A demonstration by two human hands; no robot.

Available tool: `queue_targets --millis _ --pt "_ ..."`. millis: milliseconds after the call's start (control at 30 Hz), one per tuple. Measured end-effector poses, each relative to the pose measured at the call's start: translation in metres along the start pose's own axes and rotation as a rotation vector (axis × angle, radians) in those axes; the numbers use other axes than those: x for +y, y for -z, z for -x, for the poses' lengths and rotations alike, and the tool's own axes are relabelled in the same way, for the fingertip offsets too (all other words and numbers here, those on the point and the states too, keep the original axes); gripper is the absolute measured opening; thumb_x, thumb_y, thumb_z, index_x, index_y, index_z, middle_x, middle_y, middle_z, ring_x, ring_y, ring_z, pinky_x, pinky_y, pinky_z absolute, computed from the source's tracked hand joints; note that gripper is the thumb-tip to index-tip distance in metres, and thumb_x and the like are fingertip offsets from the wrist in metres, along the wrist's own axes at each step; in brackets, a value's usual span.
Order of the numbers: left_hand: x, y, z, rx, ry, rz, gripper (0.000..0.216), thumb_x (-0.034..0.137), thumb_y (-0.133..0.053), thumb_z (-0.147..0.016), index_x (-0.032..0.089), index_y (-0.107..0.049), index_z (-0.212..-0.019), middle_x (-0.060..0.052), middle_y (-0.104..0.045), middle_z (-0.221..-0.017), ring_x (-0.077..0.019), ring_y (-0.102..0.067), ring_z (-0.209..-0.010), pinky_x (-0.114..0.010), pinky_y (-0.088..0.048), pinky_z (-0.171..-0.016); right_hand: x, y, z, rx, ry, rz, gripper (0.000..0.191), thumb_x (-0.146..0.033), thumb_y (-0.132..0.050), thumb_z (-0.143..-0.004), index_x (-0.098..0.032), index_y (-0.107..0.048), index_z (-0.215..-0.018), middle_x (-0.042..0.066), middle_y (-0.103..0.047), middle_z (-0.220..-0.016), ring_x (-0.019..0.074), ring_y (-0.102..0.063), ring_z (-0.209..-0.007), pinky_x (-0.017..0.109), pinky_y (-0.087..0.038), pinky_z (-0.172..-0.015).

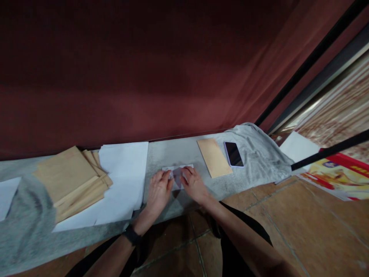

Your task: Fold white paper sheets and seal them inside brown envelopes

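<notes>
A small piece of white paper (178,177), which looks folded, lies on the grey cloth in front of me. My left hand (159,190) has its fingers curled on the paper's left end. At the right end, my right hand (193,185) grips it with bent fingers, thumb towards the middle. Parts of the paper are hidden beneath my fingertips. Just right of my hands rests a tan envelope (215,157). A stack of white sheets (127,169) lies to the left, partly under a pile of brown envelopes (70,173).
A phone (234,154) with a dark screen lies right of the tan envelope. Grey cloth (259,161) covers the narrow bench, bunched at its right end. A dark red surface (144,84) rises behind. A colourful box (340,173) stands on the tiled floor at right.
</notes>
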State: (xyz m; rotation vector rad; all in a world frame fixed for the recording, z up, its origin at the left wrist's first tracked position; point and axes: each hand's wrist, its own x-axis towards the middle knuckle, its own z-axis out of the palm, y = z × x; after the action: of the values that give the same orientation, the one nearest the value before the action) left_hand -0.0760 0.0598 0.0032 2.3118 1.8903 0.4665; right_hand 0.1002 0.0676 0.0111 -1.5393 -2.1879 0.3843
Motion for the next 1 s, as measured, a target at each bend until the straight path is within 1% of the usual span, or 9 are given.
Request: queue_targets --millis 67,133,233,400,567,700,800,867,1000 --pt "0.003 -0.016 0.002 0.038 -0.090 0.000 0.049 0.021 -0.037 -0.097 0.011 -0.052 -0.142 -0.018 -0.054 -0.147 -0.0288 -0.049 -0.138 -0.046 -0.040 -0.113 -0.004 -0.014 0.003 -0.005 0.084 -0.038 0.043 -0.028 -0.037 -0.104 -0.012 -0.053 -0.141 0.014 -0.057 -0.144 0.0213 -0.051 -0.135 0.039 -0.040 -0.116" --pt "0.004 -0.029 0.004 0.025 -0.125 -0.020 0.054 0.016 -0.032 -0.095 0.008 -0.045 -0.147 -0.019 -0.045 -0.155 -0.0281 -0.039 -0.146 -0.048 -0.034 -0.119 -0.004 -0.025 0.007 -0.019 0.099 -0.011 0.048 -0.031 -0.033 -0.106 -0.010 -0.048 -0.147 0.014 -0.049 -0.153 0.0217 -0.043 -0.143 0.041 -0.033 -0.121" --pt "0.000 -0.039 0.006 0.005 -0.120 -0.050 0.059 0.020 -0.033 -0.095 0.004 -0.038 -0.151 -0.021 -0.039 -0.159 -0.0288 -0.030 -0.151 -0.049 -0.027 -0.123 0.003 -0.033 0.011 -0.021 0.073 0.076 0.054 -0.039 -0.034 -0.107 -0.009 -0.045 -0.150 0.014 -0.041 -0.159 0.0239 -0.035 -0.148 0.043 -0.027 -0.124" --pt "-0.005 -0.036 0.007 -0.002 -0.101 -0.091 0.064 0.035 -0.037 -0.098 0.004 -0.034 -0.153 -0.021 -0.034 -0.161 -0.0300 -0.028 -0.152 -0.049 -0.025 -0.124 0.016 -0.033 0.016 0.025 0.064 0.167 0.059 -0.045 -0.037 -0.106 -0.010 -0.038 -0.154 0.014 -0.038 -0.160 0.0248 -0.032 -0.150 0.044 -0.025 -0.124" --pt "-0.004 -0.028 0.008 -0.001 -0.064 -0.123 0.071 0.050 -0.036 -0.099 0.003 -0.036 -0.152 -0.021 -0.035 -0.160 -0.0308 -0.028 -0.152 -0.049 -0.023 -0.124 0.022 -0.031 0.019 0.044 0.039 0.214 0.064 -0.046 -0.038 -0.105 -0.003 -0.038 -0.153 0.019 -0.036 -0.160 0.0288 -0.030 -0.151 0.046 -0.026 -0.124" --pt "-0.004 -0.027 0.006 -0.015 -0.026 -0.136 0.073 0.050 -0.036 -0.099 0.000 -0.037 -0.151 -0.023 -0.034 -0.160 -0.0324 -0.029 -0.151 -0.050 -0.022 -0.125 0.023 -0.032 0.021 0.057 0.002 0.226 0.067 -0.047 -0.038 -0.105 0.000 -0.036 -0.152 0.023 -0.034 -0.160 0.0314 -0.030 -0.151 0.048 -0.027 -0.123" --pt "-0.003 -0.029 0.005 0.020 0.012 -0.130 0.070 0.045 -0.039 -0.098 0.002 -0.035 -0.153 -0.022 -0.034 -0.160 -0.0331 -0.029 -0.151 -0.054 -0.020 -0.125 0.023 -0.034 0.022 0.060 -0.015 0.221 0.065 -0.045 -0.039 -0.105 -0.001 -0.036 -0.153 0.022 -0.032 -0.161 0.0314 -0.030 -0.151 0.048 -0.026 -0.124" --pt "0.000 -0.030 0.008 0.057 -0.025 -0.115 0.066 0.039 -0.039 -0.098 0.004 -0.034 -0.154 -0.021 -0.033 -0.161 -0.0322 -0.027 -0.152 -0.055 -0.020 -0.125 0.022 -0.033 0.023 0.059 -0.030 0.217 0.064 -0.043 -0.039 -0.105 -0.003 -0.035 -0.154 0.021 -0.030 -0.162 0.0311 -0.029 -0.151 0.049 -0.025 -0.124" --pt "0.011 -0.032 0.017 0.029 -0.252 -0.066 0.059 0.032 -0.034 -0.100 0.009 -0.036 -0.154 -0.015 -0.034 -0.162 -0.0273 -0.027 -0.152 -0.050 -0.024 -0.125 0.021 -0.028 0.022 0.016 -0.012 0.194 0.057 -0.035 -0.036 -0.106 -0.007 -0.036 -0.155 0.016 -0.032 -0.162 0.0281 -0.028 -0.152 0.049 -0.023 -0.125"
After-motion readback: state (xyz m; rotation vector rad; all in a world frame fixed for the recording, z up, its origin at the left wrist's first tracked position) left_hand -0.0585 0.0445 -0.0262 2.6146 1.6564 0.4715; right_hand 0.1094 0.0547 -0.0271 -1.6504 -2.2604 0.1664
